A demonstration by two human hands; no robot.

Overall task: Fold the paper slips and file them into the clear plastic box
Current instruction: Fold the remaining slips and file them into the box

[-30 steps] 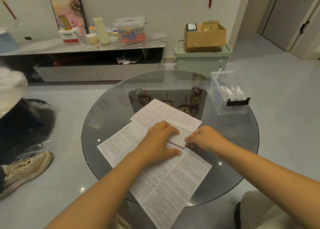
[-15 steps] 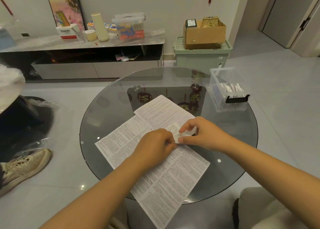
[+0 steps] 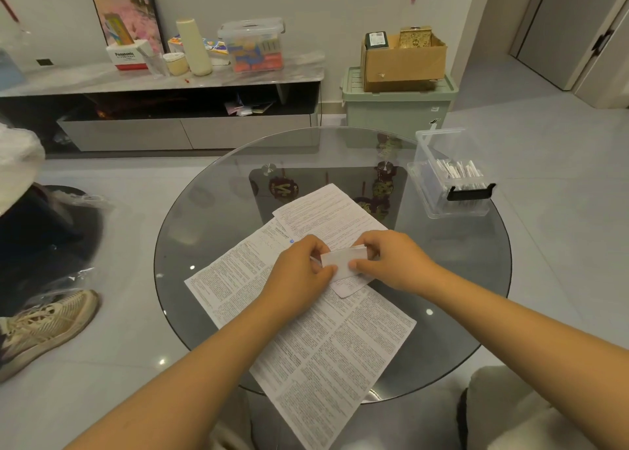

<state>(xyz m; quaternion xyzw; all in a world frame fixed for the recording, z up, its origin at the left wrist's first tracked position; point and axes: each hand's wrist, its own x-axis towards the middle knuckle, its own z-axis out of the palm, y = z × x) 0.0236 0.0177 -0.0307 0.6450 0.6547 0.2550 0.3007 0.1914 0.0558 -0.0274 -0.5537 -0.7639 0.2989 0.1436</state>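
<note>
Glass bench: left hand and right hand both pinch slip mid-fold over sheets; align edges, crease hard, then file in box far right.

You've got a small white paper slip folded over, sitting just above the big printed sheets spread across the middle of the surface. The clear plastic box is well apart at the far right edge, upright with its lid off, black latch facing you, and a row of folded slips standing inside it.
</note>
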